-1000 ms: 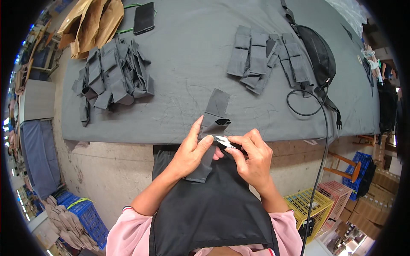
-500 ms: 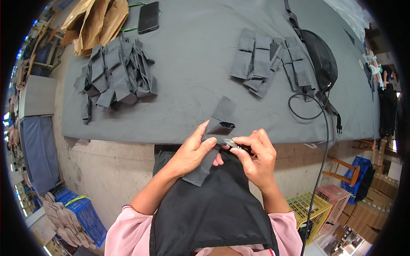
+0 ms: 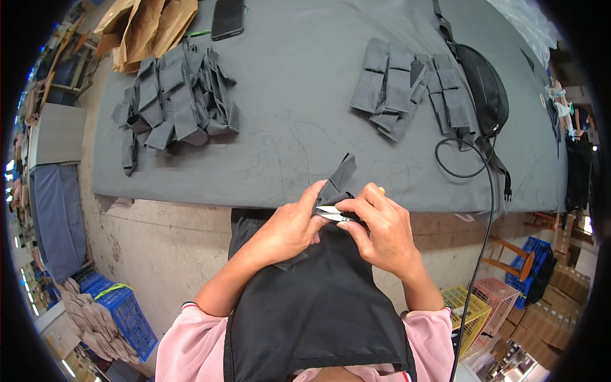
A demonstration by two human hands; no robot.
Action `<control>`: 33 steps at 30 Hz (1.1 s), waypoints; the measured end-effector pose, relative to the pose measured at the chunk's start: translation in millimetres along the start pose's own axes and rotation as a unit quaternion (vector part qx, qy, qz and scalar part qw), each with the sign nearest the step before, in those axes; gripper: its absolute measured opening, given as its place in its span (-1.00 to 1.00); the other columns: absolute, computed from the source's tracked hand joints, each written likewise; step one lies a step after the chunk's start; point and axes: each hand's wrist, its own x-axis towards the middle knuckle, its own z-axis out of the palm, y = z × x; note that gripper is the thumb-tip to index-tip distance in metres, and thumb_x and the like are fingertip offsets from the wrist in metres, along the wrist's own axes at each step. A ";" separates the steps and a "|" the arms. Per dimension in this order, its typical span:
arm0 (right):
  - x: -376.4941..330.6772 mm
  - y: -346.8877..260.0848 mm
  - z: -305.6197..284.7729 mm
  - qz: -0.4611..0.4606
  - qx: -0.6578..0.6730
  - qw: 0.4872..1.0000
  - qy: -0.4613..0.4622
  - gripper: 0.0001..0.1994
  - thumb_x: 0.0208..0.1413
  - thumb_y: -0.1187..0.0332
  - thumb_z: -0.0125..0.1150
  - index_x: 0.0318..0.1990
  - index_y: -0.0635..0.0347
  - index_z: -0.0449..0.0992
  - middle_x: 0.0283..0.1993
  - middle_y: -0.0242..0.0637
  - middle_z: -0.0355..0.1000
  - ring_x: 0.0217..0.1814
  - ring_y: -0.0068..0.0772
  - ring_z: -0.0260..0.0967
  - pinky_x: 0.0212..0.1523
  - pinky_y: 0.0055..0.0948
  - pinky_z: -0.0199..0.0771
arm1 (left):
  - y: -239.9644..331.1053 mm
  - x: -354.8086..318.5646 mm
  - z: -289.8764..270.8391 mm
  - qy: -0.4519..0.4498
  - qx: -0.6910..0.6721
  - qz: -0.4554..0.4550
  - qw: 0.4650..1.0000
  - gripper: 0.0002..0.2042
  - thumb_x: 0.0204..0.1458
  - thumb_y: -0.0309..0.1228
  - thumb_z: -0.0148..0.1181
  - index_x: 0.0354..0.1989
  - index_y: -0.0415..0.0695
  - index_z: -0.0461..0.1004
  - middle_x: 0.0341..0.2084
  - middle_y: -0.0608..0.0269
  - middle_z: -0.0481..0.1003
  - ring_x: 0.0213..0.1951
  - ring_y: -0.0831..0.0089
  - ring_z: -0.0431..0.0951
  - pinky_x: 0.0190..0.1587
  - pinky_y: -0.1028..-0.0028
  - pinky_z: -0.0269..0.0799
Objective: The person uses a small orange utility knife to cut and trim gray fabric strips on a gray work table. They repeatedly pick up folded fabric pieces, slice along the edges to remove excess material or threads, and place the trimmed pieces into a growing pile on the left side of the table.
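Just past the table's front edge, my left hand pinches a dark grey fabric strip, whose upper end sticks up over the table. A lower end of it hangs below my palm. My right hand is closed around small thread snips. Their silver blades point left and touch or nearly touch the fabric at my left fingertips; the handles are mostly hidden in my palm. Farther off, a large pile of folded grey fabric pieces lies at the left. A smaller group of such pieces lies at the right.
On the grey-covered table, loose threads are scattered. At the back left are a brown paper bag and a phone. A black waist bag and a looped black cable lie right. Crates stand on the floor.
The snips have moved left to the fabric, and their blades now show more plainly. The strip has turned and bunched up in my left hand. The view has shifted slightly.
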 end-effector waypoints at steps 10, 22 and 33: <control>-0.6 10.5 -0.1 -0.058 0.011 0.998 -0.004 -0.79 -0.15 0.42 0.32 -0.29 0.12 0.51 -0.38 -0.34 0.29 -0.50 -0.23 0.27 -0.44 -0.33 0.29 | 4.3 -3.4 -4.0 -0.052 -0.044 -0.017 0.998 -0.45 0.16 -0.40 -0.01 0.27 -0.33 -0.01 -0.54 0.06 0.52 -0.47 0.30 0.56 -0.29 0.37 0.44; -17.3 14.0 16.1 0.084 0.112 0.962 0.235 -0.76 -0.13 0.58 0.30 -0.22 0.21 0.54 -0.39 -0.29 0.30 -0.50 -0.50 0.26 -0.54 -0.53 0.31 | -8.4 -1.6 0.8 -0.092 -0.451 0.043 0.887 -0.51 0.16 -0.40 0.04 0.22 -0.22 0.05 -0.09 -0.19 0.43 -0.17 0.18 0.57 -0.10 0.33 0.50; -16.3 11.0 20.7 -0.014 -0.052 0.960 0.275 -0.68 -0.21 0.51 0.36 -0.20 0.16 0.53 -0.42 -0.36 0.34 -0.53 -0.37 0.27 -0.50 -0.42 0.28 | -8.3 -2.1 1.6 -0.093 -0.486 0.072 0.866 -0.52 0.12 -0.38 0.09 0.14 -0.25 0.07 -0.10 -0.21 0.42 -0.19 0.07 0.56 -0.10 0.25 0.50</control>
